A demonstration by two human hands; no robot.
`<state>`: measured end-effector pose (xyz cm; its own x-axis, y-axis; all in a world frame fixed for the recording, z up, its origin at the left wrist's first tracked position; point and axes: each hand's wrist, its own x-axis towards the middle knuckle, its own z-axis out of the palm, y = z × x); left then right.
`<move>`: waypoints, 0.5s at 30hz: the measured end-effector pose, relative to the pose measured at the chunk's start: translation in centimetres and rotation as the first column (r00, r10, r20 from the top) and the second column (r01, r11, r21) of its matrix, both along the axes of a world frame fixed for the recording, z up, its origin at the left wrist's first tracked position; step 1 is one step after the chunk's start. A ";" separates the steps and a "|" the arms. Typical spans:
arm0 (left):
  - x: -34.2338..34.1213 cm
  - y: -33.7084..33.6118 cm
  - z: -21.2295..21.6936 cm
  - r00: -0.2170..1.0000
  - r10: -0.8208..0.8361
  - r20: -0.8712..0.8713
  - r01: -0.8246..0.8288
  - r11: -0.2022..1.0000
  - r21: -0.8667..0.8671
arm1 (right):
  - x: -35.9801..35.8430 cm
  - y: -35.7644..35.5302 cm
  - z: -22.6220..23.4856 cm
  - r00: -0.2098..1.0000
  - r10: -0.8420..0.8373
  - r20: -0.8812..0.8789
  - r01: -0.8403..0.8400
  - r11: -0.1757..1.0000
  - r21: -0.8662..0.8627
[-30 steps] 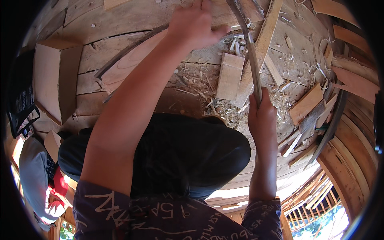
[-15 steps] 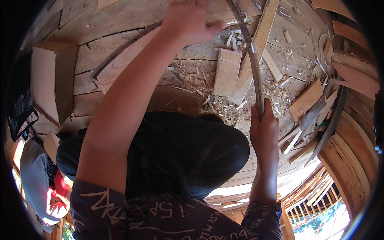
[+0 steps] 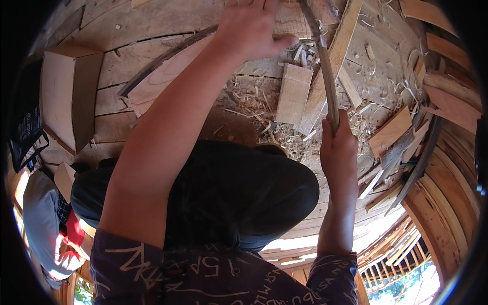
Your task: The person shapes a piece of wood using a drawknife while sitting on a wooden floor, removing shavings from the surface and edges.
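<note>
Right hand (image 3: pixel 338 152) wrapped tight around bent stick (image 3: pixel 325 76). Left hand (image 3: pixel 251 28) gripping higher up, above wood block (image 3: pixel 294 94).

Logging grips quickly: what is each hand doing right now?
Left hand: fingers bent, pressing on the wooden board; whether it grips anything cannot be told.
Right hand: closed around the thin curved strip.

Wood shavings (image 3: pixel 264 109), a short board (image 3: pixel 294 94), scrap offcuts (image 3: pixel 390 131) and a cardboard box (image 3: pixel 66 96) on plank flooring (image 3: pixel 142 25).
</note>
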<state>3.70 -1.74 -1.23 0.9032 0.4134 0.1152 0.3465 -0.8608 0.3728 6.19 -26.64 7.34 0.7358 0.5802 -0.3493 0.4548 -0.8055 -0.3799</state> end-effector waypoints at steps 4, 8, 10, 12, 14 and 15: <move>0.2 0.2 -0.4 1.000 0.022 -0.006 -0.022 1.000 -0.015 | -0.3 0.5 -0.3 1.000 -0.018 -0.002 0.018 1.000 0.017; 0.2 0.3 -0.3 0.998 0.044 -0.036 -0.045 0.998 -0.051 | -0.5 0.4 -1.1 1.000 -0.026 0.013 0.026 0.999 0.040; 0.3 0.5 -0.3 0.998 0.040 -0.048 -0.043 0.997 -0.070 | -0.4 -0.2 -2.8 0.999 -0.003 0.032 0.001 0.996 0.086; 0.5 0.7 -0.2 0.998 0.019 -0.055 -0.025 0.995 -0.099 | -0.3 -0.8 -4.3 1.000 -0.003 0.021 0.001 0.995 0.097; 0.4 1.1 0.0 0.998 -0.010 -0.063 0.002 0.992 -0.129 | -0.4 -1.0 -5.0 1.000 -0.005 0.026 0.002 0.992 0.126; 0.5 1.3 0.1 0.995 0.014 -0.099 -0.028 0.990 -0.141 | -0.5 -1.1 -5.4 1.000 -0.006 0.027 0.002 0.990 0.142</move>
<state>4.17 -0.44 -1.11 0.8981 0.4384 -0.0344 0.4049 -0.7937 0.4540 5.67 -27.72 1.96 0.7464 0.6195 -0.2429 0.4636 -0.7460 -0.4781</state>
